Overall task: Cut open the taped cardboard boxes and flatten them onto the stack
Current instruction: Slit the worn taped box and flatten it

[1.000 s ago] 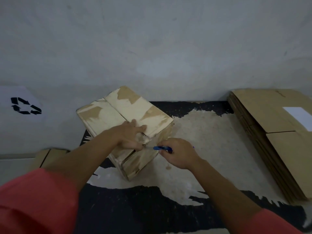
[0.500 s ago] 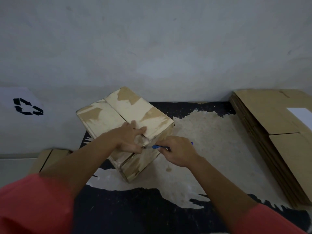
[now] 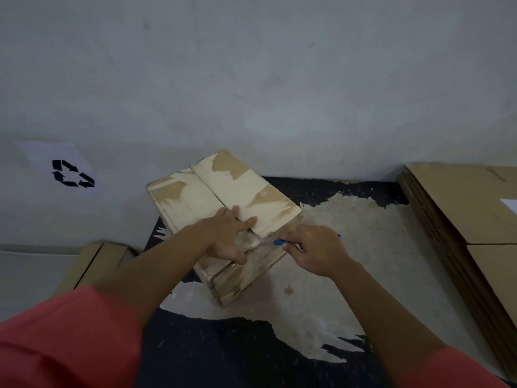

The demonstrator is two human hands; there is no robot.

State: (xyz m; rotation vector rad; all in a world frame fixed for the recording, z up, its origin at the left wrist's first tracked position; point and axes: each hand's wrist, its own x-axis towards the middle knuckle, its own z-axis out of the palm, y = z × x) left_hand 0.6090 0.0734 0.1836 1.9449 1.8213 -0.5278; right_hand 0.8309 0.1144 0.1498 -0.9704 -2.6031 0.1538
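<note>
The left hand [image 3: 229,236] lies flat on the top of the cardboard box [image 3: 223,191], fingers straight and spread, pressing down beside the centre seam near the front edge. The right hand [image 3: 316,247] is curled round a blue-handled cutter [image 3: 279,242], whose tip meets the box at its upper front edge, just beside the left thumb. The forearms converge on the box from either side, and red sleeves [image 3: 64,340] show at the lower corners. The box is rectangular, with its top flaps closed. Its brown surface is mostly covered by pale, torn patches. It sits on the worktop [image 3: 349,247] towards the rear left, turned so that one corner faces the person, with its far corner close to the grey wall [image 3: 251,79]. The worktop is black with a large, rough, light-coloured worn area. A stack of flattened cardboard [image 3: 458,208] lies along the right edge, well apart from the box, with bare worktop between them. More folded cardboard [image 3: 98,264] lies lower left, beneath a recycling sign [image 3: 71,173] on the wall.
</note>
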